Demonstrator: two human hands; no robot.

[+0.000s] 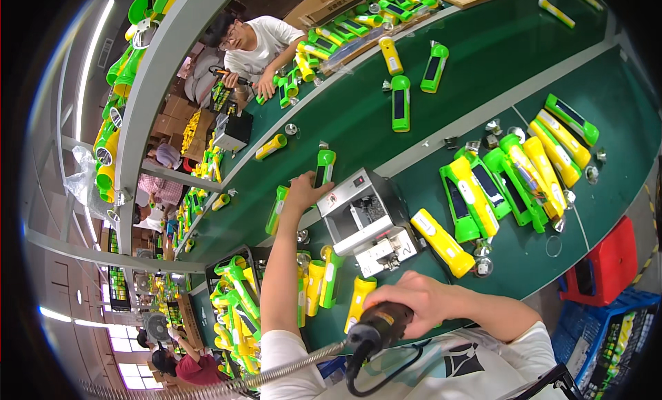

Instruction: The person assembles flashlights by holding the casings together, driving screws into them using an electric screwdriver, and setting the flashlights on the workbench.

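My left hand (307, 192) reaches across the green belt with its fingers closed around the lower end of a green flashlight body (327, 160) that has a dark panel. Close to my chest, my right hand (422, 300) grips a black corded electric screwdriver (383, 323); a coiled metal spring (289, 364) runs from it to the left. Between my hands stands a silver and black box-shaped screw feeder (338, 200) with small metal pieces in its opening. A yellow flashlight body (358, 296) lies just beyond the screwdriver, its near end partly hidden.
Several green and yellow flashlight bodies (476, 186) lie in a group on the right, with loose silver reflectors (484, 265) around them. A full crate (241, 252) stands left. Across the belt (476, 110) a co-worker (265, 45) handles similar parts. A red stool (610, 262) stands at lower right.
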